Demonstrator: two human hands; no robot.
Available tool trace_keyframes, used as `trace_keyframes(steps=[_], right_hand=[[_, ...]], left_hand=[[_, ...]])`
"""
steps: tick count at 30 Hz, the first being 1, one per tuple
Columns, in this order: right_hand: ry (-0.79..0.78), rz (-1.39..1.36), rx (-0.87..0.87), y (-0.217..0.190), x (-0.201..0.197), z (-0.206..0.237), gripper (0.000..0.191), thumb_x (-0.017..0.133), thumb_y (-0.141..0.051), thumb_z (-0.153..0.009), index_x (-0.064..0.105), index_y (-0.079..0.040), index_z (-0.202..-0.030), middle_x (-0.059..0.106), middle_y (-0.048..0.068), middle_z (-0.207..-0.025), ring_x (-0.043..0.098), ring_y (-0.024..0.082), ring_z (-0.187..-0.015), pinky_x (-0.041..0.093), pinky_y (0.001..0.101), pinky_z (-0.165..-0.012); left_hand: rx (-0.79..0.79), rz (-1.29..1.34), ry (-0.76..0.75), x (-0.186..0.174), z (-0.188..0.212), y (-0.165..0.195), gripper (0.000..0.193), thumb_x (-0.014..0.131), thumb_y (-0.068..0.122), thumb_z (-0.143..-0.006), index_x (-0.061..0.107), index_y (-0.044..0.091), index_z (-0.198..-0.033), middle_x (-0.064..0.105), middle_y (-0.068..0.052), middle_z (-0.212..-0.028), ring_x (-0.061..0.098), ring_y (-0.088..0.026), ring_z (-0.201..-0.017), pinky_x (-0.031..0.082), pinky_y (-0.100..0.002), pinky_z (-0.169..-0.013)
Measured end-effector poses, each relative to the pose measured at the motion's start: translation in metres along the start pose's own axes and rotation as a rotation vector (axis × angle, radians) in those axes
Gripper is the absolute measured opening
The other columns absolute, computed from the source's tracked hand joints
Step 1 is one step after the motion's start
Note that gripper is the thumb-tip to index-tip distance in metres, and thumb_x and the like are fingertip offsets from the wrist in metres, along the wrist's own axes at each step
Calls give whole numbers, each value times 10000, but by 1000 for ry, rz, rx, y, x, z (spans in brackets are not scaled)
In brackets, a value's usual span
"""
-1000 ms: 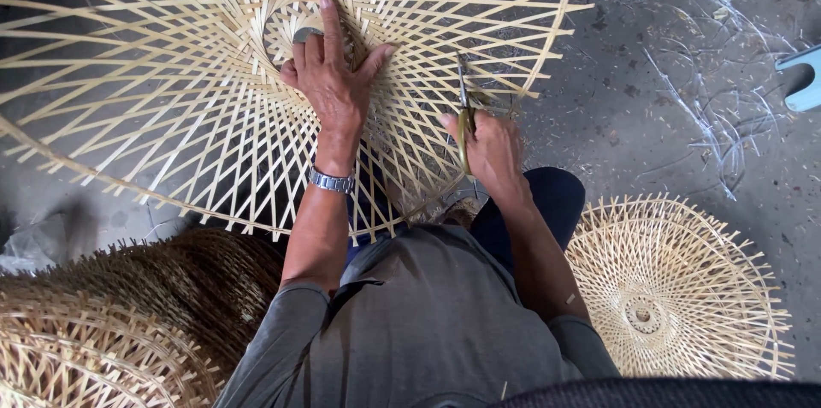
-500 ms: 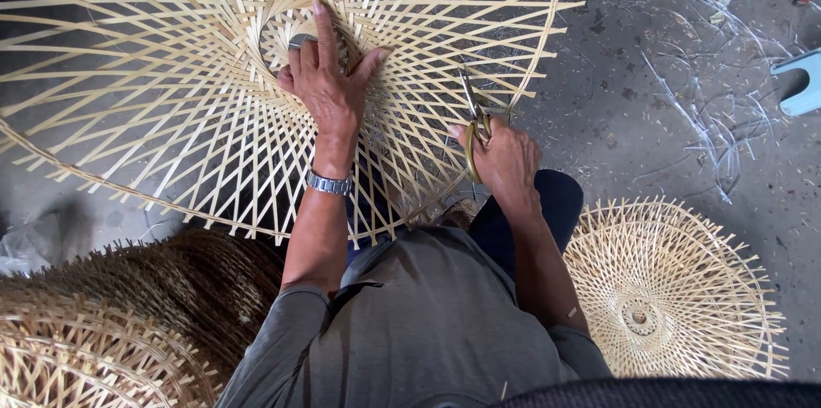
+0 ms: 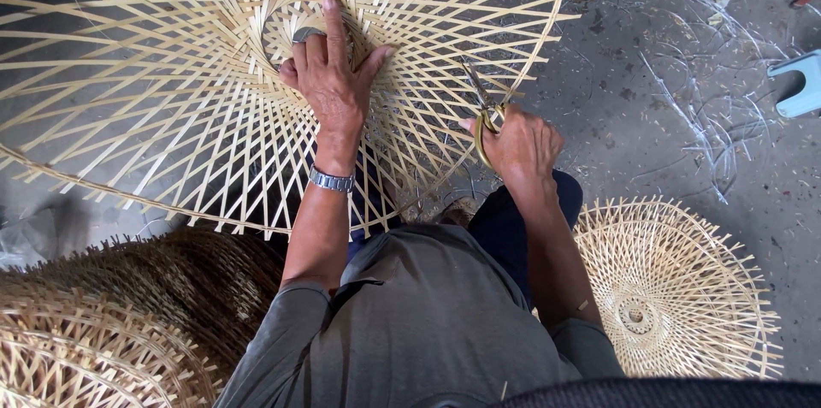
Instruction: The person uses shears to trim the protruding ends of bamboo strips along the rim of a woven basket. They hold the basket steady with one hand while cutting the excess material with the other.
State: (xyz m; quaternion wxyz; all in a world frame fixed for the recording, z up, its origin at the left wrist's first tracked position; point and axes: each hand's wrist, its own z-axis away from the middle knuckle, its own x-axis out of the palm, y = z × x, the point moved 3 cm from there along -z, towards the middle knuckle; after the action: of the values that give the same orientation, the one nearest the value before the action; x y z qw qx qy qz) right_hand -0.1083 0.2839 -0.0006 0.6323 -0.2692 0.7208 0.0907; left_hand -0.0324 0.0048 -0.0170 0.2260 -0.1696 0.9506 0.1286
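Note:
A large round frame of woven bamboo strips (image 3: 171, 100) lies across my lap and the floor. My left hand (image 3: 329, 74) presses flat on it beside its open centre ring, fingers spread, a ring on one finger and a metal watch on the wrist. My right hand (image 3: 522, 147) grips a pair of yellow-handled scissors (image 3: 481, 113) at the frame's lower right edge, blades pointing up into the strips.
A smaller finished woven disc (image 3: 684, 288) lies on the concrete floor at the right. A stack of darker and pale woven pieces (image 3: 111, 331) sits at the lower left. Thin bamboo shavings (image 3: 701, 91) litter the floor. A pale blue stool (image 3: 800, 83) stands at the right edge.
My right hand with the scissors has shifted slightly right and down along the frame's edge. My left hand stays pressed near the centre ring.

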Motion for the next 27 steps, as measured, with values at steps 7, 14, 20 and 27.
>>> trace_keyframes(steps=[7, 14, 20, 27], right_hand=[[-84, 153, -82, -3, -21, -18, 589, 719, -576, -924, 714, -9, -763, 577, 60, -477, 537, 187, -360, 411, 387, -372], [-137, 288, -281, -16, -48, -31, 448, 682, -432, -971, 732, -50, -744, 625, 100, -523, 610, 208, -419, 500, 392, -412], [-241, 319, -287, -21, -51, -27, 440, 636, -433, -999, 719, -40, -818, 637, 84, -527, 606, 175, -394, 489, 377, -377], [39, 131, -237, -12, -57, -19, 627, 734, -622, -862, 737, 3, -909, 651, 92, -571, 599, 212, -433, 451, 428, -411]], left_hand=[[37, 11, 3, -11, -8, 9, 1132, 761, 776, -836, 223, 191, -1642, 565, 0, -972, 498, -204, -947, 304, -440, -925], [43, 28, -42, -19, -17, 12, 1115, 776, 743, -859, 226, 170, -1641, 529, 14, -936, 465, -196, -907, 293, -436, -918], [56, 16, 14, -14, -16, 7, 1102, 741, 764, -865, 214, 186, -1642, 535, 7, -940, 473, -202, -913, 298, -444, -917], [41, 13, 42, -7, -15, 2, 1096, 736, 777, -869, 223, 195, -1643, 542, 19, -923, 482, -203, -909, 312, -434, -923]])
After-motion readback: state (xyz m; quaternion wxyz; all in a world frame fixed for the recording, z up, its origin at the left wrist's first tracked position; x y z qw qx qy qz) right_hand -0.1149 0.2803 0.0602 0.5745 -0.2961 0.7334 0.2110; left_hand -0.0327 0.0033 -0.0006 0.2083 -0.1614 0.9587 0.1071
